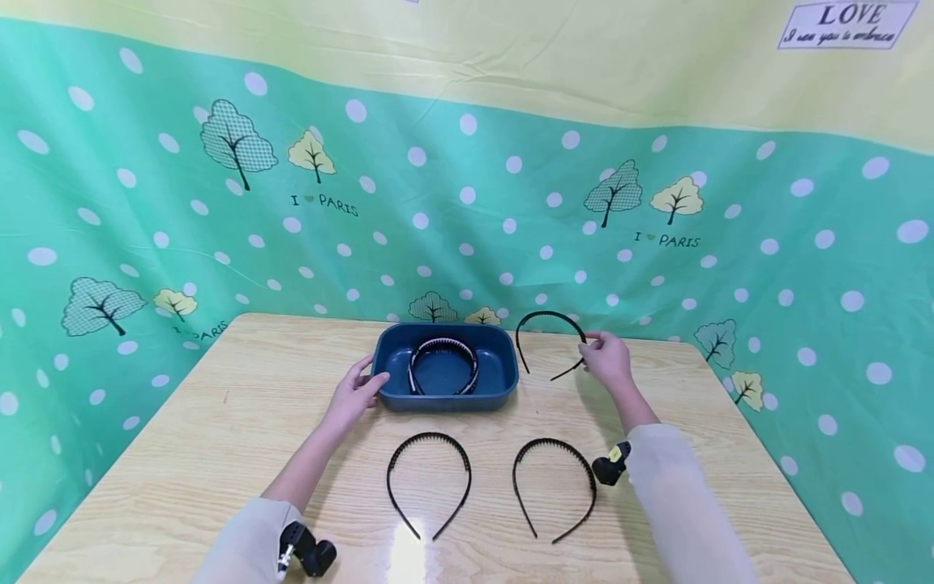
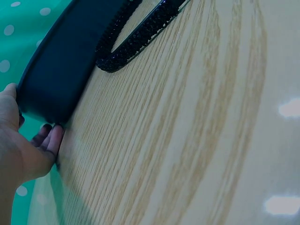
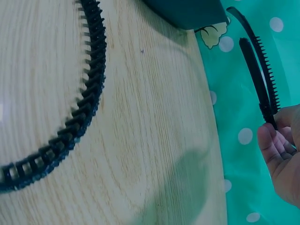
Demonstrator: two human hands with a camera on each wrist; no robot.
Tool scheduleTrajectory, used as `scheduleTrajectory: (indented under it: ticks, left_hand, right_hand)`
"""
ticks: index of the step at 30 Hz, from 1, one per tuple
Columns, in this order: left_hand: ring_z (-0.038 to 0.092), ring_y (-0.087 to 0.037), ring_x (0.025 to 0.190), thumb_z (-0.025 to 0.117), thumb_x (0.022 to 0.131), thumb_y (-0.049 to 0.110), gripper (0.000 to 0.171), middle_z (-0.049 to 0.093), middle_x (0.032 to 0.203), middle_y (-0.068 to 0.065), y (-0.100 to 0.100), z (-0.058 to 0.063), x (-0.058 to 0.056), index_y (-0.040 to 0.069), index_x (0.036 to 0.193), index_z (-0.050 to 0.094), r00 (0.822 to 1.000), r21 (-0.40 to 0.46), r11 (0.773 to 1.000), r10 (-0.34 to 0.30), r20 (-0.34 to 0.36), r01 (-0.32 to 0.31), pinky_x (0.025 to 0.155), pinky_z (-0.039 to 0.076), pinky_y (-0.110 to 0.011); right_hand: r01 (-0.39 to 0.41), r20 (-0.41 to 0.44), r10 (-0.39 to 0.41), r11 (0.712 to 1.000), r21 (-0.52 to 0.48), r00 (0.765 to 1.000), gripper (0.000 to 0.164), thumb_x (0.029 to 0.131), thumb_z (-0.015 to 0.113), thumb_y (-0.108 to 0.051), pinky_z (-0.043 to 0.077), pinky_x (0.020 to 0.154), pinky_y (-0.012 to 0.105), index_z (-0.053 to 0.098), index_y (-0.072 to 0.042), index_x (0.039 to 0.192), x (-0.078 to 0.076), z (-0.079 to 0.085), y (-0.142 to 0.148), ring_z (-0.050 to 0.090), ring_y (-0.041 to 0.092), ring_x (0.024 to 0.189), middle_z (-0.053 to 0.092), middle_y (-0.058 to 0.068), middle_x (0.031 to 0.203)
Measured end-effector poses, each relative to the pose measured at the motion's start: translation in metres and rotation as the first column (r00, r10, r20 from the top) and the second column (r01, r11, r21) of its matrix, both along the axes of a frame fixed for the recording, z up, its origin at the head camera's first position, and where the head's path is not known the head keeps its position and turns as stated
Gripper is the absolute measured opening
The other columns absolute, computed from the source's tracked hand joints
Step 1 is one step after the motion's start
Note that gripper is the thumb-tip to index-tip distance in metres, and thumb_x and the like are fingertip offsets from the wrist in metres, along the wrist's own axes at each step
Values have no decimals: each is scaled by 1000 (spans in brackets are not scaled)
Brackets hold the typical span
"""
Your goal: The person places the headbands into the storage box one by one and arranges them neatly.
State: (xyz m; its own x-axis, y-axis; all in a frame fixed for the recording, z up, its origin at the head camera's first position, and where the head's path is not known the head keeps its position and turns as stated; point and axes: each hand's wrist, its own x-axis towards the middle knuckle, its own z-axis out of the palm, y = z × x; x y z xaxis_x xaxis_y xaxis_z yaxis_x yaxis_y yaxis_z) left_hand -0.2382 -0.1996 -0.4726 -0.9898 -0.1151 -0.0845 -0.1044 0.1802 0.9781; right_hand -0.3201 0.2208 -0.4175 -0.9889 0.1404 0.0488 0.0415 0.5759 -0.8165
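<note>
A dark blue rectangular bin (image 1: 448, 403) stands at the back of the table with at least one toothed headband (image 1: 473, 375) inside. My left hand (image 1: 355, 392) grips the bin's left end, thumb on the rim and fingers down the outside; the left wrist view shows this hand (image 2: 30, 145) at the bin's end too. To the right of the bin, my right hand (image 1: 607, 358) pinches a black toothed headband (image 1: 550, 313) by one side, its open ends pointing down. In the right wrist view that headband (image 3: 260, 75) is seen edge-on between thumb and fingers.
Two more black toothed headbands, a left one (image 1: 429, 435) and a right one (image 1: 552, 442), lie in front of the bin, ends toward me. A green dotted curtain (image 1: 467, 195) hangs right behind the wooden table (image 1: 219, 430).
</note>
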Motion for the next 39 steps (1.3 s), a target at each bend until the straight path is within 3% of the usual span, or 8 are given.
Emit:
scheduleTrajectory:
  ticks: [4, 10, 20, 27, 33, 39]
  left_hand:
    - [57, -22, 105, 57, 93, 33, 64, 50, 132, -26, 0, 0, 0, 13, 147, 28, 1000, -13, 1000, 2, 1, -2, 79, 52, -27]
    - [58, -17, 98, 58, 92, 35, 65, 51, 131, -25, 1, -1, 1, 14, 147, 30, 1000, -29, 1000, 3, -2, -3, 78, 52, -25]
    - [58, -19, 102, 57, 93, 35, 64, 50, 132, -25, 1, -1, 1, 15, 147, 29, 1000, -26, 1000, 4, 0, -4, 78, 52, -25]
    - [56, -25, 109, 56, 94, 34, 62, 50, 133, -24, 1, 0, 0, 16, 147, 29, 1000, -24, 1000, 5, 5, -5, 80, 52, -26]
    - [55, -27, 111, 56, 93, 35, 64, 49, 134, -25, 1, 0, 0, 14, 147, 28, 1000, -28, 1000, -3, 2, 3, 79, 52, -26]
    - [56, -26, 109, 57, 93, 35, 64, 49, 133, -25, 1, 0, 0, 14, 147, 29, 1000, -22, 1000, -1, 0, 1, 79, 52, -27]
  right_hand:
    - [1, -6, -1, 1000, -15, 1000, 37, 92, 55, -13, 57, 69, 37, 53, 1, 127, -1, 1, -4, 63, 31, 75, 50, 8, 85]
    - [-7, -17, 6, 1000, -25, 1000, 37, 92, 56, -12, 56, 62, 29, 53, 2, 126, -1, 4, -9, 59, 14, 64, 50, 9, 86]
    - [-7, -17, 7, 999, -34, 1000, 37, 91, 56, -11, 57, 69, 38, 54, 2, 126, 0, 5, -16, 63, 35, 78, 49, 8, 84]
    - [-12, -31, 12, 1000, -25, 999, 36, 91, 56, -11, 56, 61, 29, 55, 2, 125, -3, 4, -24, 62, 26, 69, 49, 8, 83]
    - [-15, -29, 14, 999, -46, 999, 36, 91, 57, -11, 57, 64, 32, 55, 1, 125, -3, 2, -32, 63, 30, 73, 49, 8, 83]
    - [-19, -26, 18, 999, -40, 1000, 35, 91, 58, -12, 55, 60, 26, 56, 0, 124, -2, 2, -40, 59, 16, 64, 50, 7, 84]
